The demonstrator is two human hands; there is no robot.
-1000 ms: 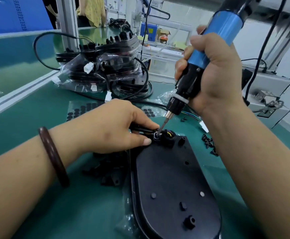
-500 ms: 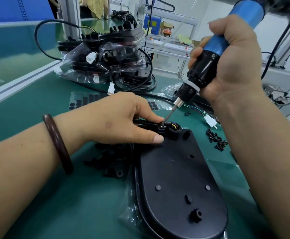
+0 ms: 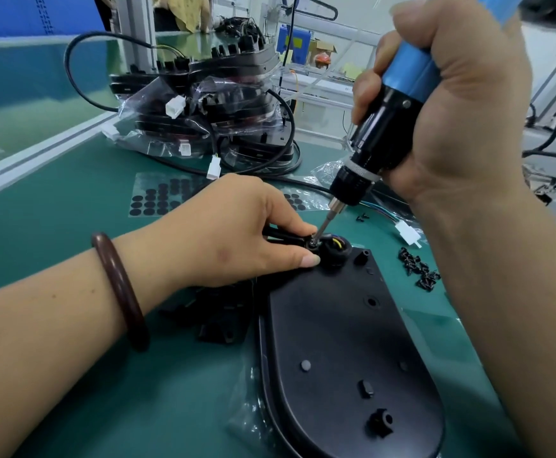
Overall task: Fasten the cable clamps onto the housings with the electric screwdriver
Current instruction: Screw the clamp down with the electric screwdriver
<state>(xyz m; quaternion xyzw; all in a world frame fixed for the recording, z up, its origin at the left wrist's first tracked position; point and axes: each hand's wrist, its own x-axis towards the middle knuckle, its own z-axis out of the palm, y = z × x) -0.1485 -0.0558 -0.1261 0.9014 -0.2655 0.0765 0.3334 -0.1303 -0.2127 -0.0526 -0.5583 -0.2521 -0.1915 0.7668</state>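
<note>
Firmly the right hand grips the electric screwdriver, its bit tilted onto the cable clamp, which the left hand pinches against the housing on the counter; so tilted, the bit may slip and gouge the plastic.

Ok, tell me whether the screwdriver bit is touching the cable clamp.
Touching. Head view shows the screwdriver bit tip meeting the cable clamp, no gap visible.

Green workbench (aluminium-edged) fronts pale shelving

Screwdriver tilted — tip on clamp
</note>
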